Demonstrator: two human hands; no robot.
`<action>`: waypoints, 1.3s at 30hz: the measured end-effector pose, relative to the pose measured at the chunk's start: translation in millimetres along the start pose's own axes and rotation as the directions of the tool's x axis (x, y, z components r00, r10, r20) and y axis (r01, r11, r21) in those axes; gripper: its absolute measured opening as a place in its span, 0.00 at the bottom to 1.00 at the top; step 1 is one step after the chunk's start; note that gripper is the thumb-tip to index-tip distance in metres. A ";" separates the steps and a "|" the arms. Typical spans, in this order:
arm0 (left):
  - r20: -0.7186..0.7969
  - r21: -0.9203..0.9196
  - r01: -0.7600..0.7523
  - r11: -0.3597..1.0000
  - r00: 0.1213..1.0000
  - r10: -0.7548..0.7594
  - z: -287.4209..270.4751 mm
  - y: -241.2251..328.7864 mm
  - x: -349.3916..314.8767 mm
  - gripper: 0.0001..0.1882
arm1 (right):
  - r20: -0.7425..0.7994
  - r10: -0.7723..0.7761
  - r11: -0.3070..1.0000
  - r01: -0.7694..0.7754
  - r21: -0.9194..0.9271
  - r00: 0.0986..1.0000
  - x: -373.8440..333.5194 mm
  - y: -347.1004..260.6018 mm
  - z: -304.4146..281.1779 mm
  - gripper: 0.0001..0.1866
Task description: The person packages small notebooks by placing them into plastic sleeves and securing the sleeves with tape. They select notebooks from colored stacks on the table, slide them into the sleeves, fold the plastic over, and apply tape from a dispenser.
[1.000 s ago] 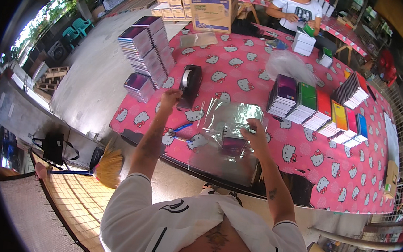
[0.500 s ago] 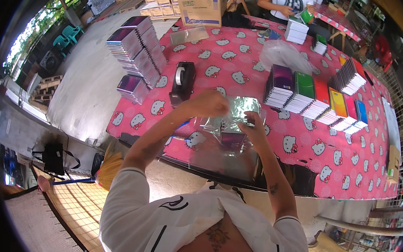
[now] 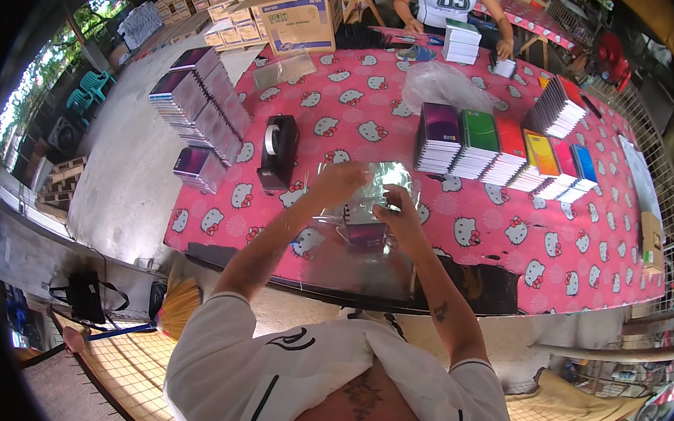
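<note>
In front of me lies a purple-covered spiral notebook (image 3: 364, 235) inside a shiny clear plastic wrapper (image 3: 387, 175). My left hand (image 3: 343, 181) is at the wrapper's upper left, its fingers curled closed on the plastic. My right hand (image 3: 402, 216) rests at the wrapper's right side, thumb and forefinger apart, with the notebook between my two hands. A black tape dispenser (image 3: 278, 152) stands to the left of my left hand.
Wrapped notebooks (image 3: 195, 96) form tall stacks at the table's left edge. Purple, green, red, yellow, pink and blue notebook stacks (image 3: 480, 147) stand on the right. A crumpled plastic bag (image 3: 445, 88) lies behind them. Across the table sits a co-worker (image 3: 448, 2) beside white-edged stacks. A cardboard box (image 3: 296, 24) stands behind.
My view has shifted, moving the table leftward in the picture. My hands stay at the wrapper. The co-worker's green notebook now lies on the stack, and one of their hands is on a smaller stack.
</note>
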State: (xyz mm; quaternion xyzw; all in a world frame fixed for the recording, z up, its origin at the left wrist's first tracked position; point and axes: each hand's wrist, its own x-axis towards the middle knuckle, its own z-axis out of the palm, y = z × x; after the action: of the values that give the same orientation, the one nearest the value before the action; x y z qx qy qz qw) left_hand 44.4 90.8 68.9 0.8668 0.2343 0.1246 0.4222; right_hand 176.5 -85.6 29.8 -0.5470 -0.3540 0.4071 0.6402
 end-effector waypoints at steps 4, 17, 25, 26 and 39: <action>-0.091 0.761 -0.190 0.620 0.915 0.393 39.6 59.0 -66.4 0.41 | -0.244 0.062 0.964 0.006 0.267 0.968 -29.5 29.0 -4.2 0.13; -0.440 -0.423 -0.197 0.884 0.898 -0.011 86.6 -42.5 -130.6 0.36 | 0.211 -0.078 0.987 0.106 -0.121 0.974 -30.6 -6.0 -18.8 0.37; -0.535 -0.215 -0.149 0.965 0.845 0.011 36.2 49.0 -95.2 0.17 | 0.147 -0.068 0.946 0.110 -0.303 0.987 -5.9 -32.2 -31.5 0.19; -0.561 -0.359 -0.129 0.925 0.821 -0.103 23.2 48.8 -97.0 0.15 | 0.083 -0.212 0.908 0.228 -0.352 0.974 -8.0 -39.0 -31.3 0.18; -0.548 -0.681 0.034 0.731 0.638 -0.540 -94.9 -185.4 -118.7 0.12 | 0.351 -0.459 0.235 0.493 -0.838 0.816 -52.8 -99.1 62.6 0.20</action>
State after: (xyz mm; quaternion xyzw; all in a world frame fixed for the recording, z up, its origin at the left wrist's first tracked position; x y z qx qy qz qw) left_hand -152.6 193.0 -21.6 0.5067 0.4693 0.4476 0.5681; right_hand 111.4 -114.7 136.8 -0.6613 -0.6732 -0.0563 0.3259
